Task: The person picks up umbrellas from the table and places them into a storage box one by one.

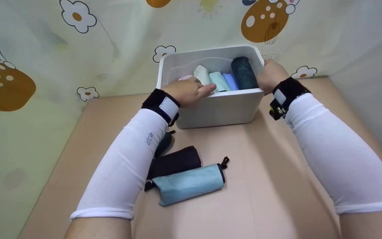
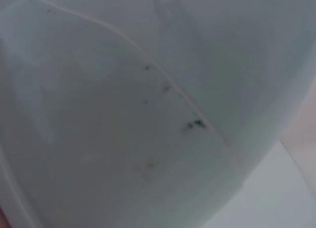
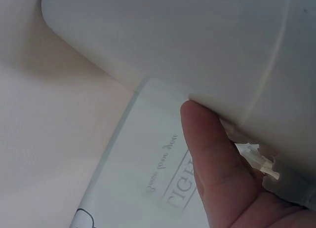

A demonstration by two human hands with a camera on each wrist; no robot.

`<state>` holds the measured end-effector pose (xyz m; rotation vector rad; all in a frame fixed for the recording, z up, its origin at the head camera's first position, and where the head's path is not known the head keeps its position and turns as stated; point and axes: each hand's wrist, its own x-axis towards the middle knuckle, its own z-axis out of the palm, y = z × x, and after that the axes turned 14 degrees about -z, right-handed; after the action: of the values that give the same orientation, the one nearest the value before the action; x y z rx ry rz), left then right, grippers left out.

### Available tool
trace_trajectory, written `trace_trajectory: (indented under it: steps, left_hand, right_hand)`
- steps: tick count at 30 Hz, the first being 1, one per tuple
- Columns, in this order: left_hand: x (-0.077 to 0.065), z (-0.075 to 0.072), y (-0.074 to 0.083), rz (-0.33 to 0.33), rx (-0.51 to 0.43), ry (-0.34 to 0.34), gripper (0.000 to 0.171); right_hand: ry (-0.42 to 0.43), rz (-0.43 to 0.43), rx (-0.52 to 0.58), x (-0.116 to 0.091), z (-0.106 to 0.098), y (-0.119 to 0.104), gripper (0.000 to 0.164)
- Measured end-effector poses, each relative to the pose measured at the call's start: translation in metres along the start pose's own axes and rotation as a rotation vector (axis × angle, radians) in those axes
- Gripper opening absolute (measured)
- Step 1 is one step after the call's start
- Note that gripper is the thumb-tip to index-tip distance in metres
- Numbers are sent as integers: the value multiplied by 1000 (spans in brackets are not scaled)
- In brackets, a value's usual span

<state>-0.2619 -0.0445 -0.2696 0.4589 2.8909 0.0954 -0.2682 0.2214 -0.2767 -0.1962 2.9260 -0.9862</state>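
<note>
A light grey plastic storage bin (image 1: 221, 111) stands at the back of the table. My left hand (image 1: 187, 93) lies over its front left rim, thumb along the front edge; some fingers are hidden. At the right end, my right hand (image 1: 272, 76) grips the bin's side; in the right wrist view its finger (image 3: 205, 139) presses against the wall. Inside the bin are rolled cloth-like bundles: white (image 1: 202, 74), pale mint (image 1: 219, 81), blue (image 1: 230, 81) and dark green (image 1: 244, 73). The left wrist view shows the scuffed bin wall (image 2: 123, 114) close up.
On the table (image 1: 237, 212) before the bin lie a light blue folding umbrella (image 1: 191, 184) in its sleeve, a black rolled bundle (image 1: 177, 161) and a dark teal item (image 1: 164, 144), partly behind my left forearm. A patterned wall covering (image 1: 124, 59) rises behind the bin.
</note>
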Motion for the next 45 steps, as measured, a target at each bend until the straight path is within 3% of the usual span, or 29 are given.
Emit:
trace_trajectory:
  steps: [6,15,29,34,39,45]
  left_hand:
    - [-1,0,1,-11,4,-13,77]
    - [-9,9,-7,82,-67,182,65]
    - [-44,22,-57,34,-84,342,68]
    - [-59,27,-74,21,-106,394,66]
    - [-75,31,-89,-25,-156,399,67]
    - [-90,39,-103,-126,-179,339,80]
  right_hand:
    - [28,-34,-37,0,0,2,49]
    - [5,9,16,0,0,0,50]
    - [-1,28,37,0,1,0,52]
    - [12,-6,23,1,0,1,52]
    - [15,-5,54,1,0,2,52]
    - [12,8,58,1,0,2,53]
